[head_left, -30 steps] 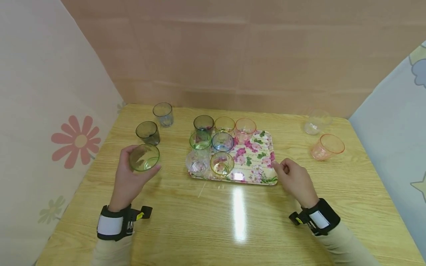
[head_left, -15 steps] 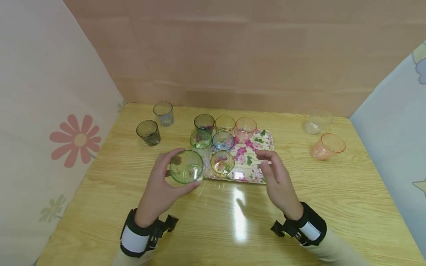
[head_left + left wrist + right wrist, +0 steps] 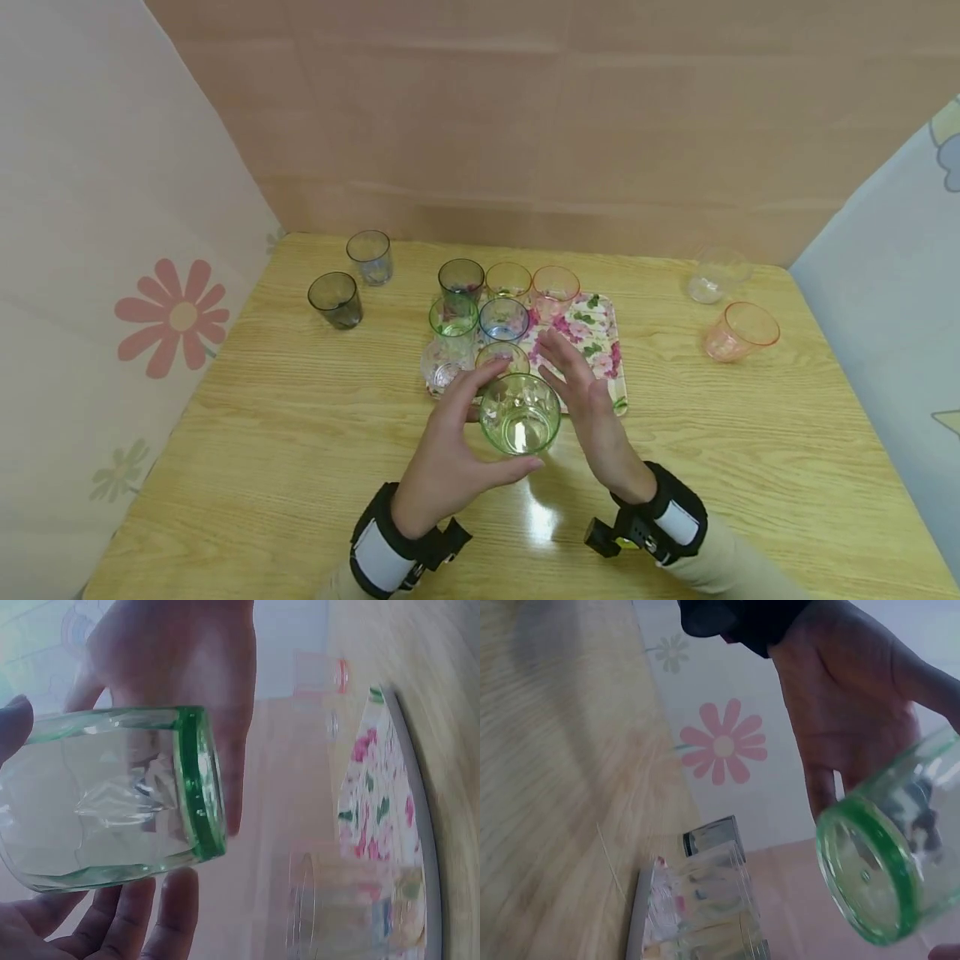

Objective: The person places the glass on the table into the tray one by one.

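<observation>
My left hand [image 3: 457, 450] grips a clear green-tinted glass tumbler [image 3: 520, 415] between thumb and fingers, raised in front of the flowered tray [image 3: 611, 392]. In the left wrist view the tumbler [image 3: 112, 799] shows its thick green base, and it appears between both hands. My right hand [image 3: 592, 417] is held with fingers extended just right of the tumbler, overlapping the tray's front in the head view. Several tumblers stand on the tray's left and back: dark [image 3: 461, 283], green [image 3: 453, 318], blue [image 3: 503, 321], clear [image 3: 444, 367], pink [image 3: 555, 287] and amber [image 3: 508, 279]. Another amber-rimmed one [image 3: 501, 357] is partly hidden behind the left fingers.
On the left of the wooden table [image 3: 285, 467] stand a dark grey tumbler [image 3: 337, 302] and a bluish one [image 3: 371, 257]. To the right are a clear tumbler [image 3: 712, 275] and a pink one [image 3: 738, 333]. A brown backdrop [image 3: 525, 125] rises behind the table.
My left hand has carried the green tumbler from the left of the table rightward to the tray's front. My right hand has moved left from the tray's right edge, its fingers opening out.
</observation>
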A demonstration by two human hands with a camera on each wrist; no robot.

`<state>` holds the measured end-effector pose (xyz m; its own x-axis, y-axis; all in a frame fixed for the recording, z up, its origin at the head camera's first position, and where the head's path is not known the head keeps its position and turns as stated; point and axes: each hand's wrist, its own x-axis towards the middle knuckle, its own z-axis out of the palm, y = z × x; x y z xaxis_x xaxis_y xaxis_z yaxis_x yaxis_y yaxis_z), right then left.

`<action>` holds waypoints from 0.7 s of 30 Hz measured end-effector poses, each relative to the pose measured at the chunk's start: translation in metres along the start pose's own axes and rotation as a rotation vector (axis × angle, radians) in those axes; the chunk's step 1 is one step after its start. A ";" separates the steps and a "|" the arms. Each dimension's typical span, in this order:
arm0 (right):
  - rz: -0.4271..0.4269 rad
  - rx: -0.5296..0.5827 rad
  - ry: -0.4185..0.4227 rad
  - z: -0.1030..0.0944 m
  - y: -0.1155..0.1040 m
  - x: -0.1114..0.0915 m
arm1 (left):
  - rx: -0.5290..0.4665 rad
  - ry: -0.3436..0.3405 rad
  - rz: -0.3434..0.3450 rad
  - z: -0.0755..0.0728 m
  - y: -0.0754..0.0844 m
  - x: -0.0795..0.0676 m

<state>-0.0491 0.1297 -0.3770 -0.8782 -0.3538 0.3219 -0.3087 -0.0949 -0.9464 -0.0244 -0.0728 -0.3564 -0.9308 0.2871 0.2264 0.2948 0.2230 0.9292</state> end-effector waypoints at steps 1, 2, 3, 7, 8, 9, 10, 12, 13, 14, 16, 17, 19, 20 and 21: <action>0.008 0.007 -0.018 0.001 0.000 -0.001 | -0.005 -0.003 0.012 0.003 0.000 0.000; 0.007 0.014 -0.043 0.001 0.000 -0.002 | -0.009 -0.009 0.020 0.005 0.001 0.001; 0.002 0.020 -0.071 0.002 0.000 -0.004 | -0.012 -0.016 0.033 0.007 0.001 0.001; -0.017 0.049 -0.171 -0.001 0.001 -0.009 | -0.040 -0.032 0.059 0.010 0.001 0.003; -0.031 0.063 -0.194 -0.002 0.001 -0.010 | -0.056 -0.030 0.058 0.010 0.001 0.003; -0.032 0.075 -0.211 -0.003 0.001 -0.010 | -0.068 -0.024 0.059 0.010 0.000 0.004; -0.030 0.083 -0.224 -0.004 0.001 -0.011 | -0.086 -0.016 0.055 0.009 0.000 0.004; -0.029 0.093 -0.248 -0.007 0.001 -0.012 | -0.122 -0.001 0.055 0.008 -0.001 0.005; -0.036 0.084 -0.254 -0.008 0.001 -0.013 | -0.135 0.005 0.056 0.008 -0.003 0.005; -0.037 0.093 -0.266 -0.008 0.001 -0.013 | -0.145 0.009 0.060 0.007 -0.004 0.005; -0.047 0.109 -0.290 -0.010 0.002 -0.015 | -0.155 0.015 0.068 0.005 -0.006 0.006; -0.062 0.116 -0.304 -0.011 0.002 -0.015 | -0.153 0.016 0.071 0.004 -0.007 0.007; -0.085 0.122 -0.325 -0.014 0.004 -0.016 | -0.140 0.020 0.078 0.002 -0.009 0.007; -0.085 0.131 -0.334 -0.014 0.004 -0.017 | -0.134 0.022 0.079 0.001 -0.009 0.007; -0.090 0.117 -0.334 -0.015 0.004 -0.017 | -0.127 0.024 0.081 0.000 -0.010 0.008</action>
<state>-0.0407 0.1496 -0.3861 -0.6752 -0.6221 0.3963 -0.3184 -0.2388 -0.9174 -0.0343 -0.0726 -0.3641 -0.9103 0.2771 0.3076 0.3408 0.0796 0.9368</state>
